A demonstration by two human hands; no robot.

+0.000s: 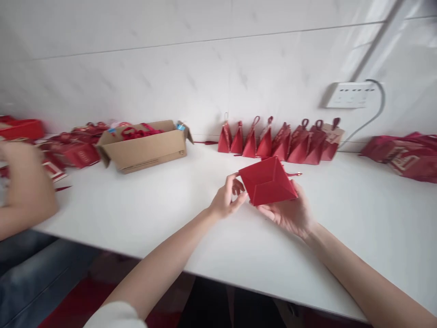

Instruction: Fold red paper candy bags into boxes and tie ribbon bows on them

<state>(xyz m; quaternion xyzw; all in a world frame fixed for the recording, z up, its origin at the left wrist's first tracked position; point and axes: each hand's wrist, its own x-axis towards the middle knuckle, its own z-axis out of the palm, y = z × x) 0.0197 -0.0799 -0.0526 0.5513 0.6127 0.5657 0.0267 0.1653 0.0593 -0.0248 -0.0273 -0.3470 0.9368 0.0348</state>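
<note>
Head view, and here's the box point(268, 182), red and tilted, up over the near side of the table point(143, 205), right of centre, a folded panel facing us! The right hand point(292, 214) has it, palm turned up, fingers underneath, gripping it by the right and near edges. The left hand point(228, 198) is in at the left edge, fingers half curled, a fingertip up against the far left corner; whether it truly grips, I can't tell. A thin strap point(294, 174) pokes out just past the right side, and whether it joins the box is unclear. Beyond, along the wall point(205, 82), stands a row of pointed boxes point(251, 142), red, most showing loops on top. Far left, a carton point(150, 156) holds red ribbons point(141, 132). Out right, red packs point(409, 159) lie in a pile. And at the left edge, a co-worker's arm point(30, 187), blurred, bends over the table
</note>
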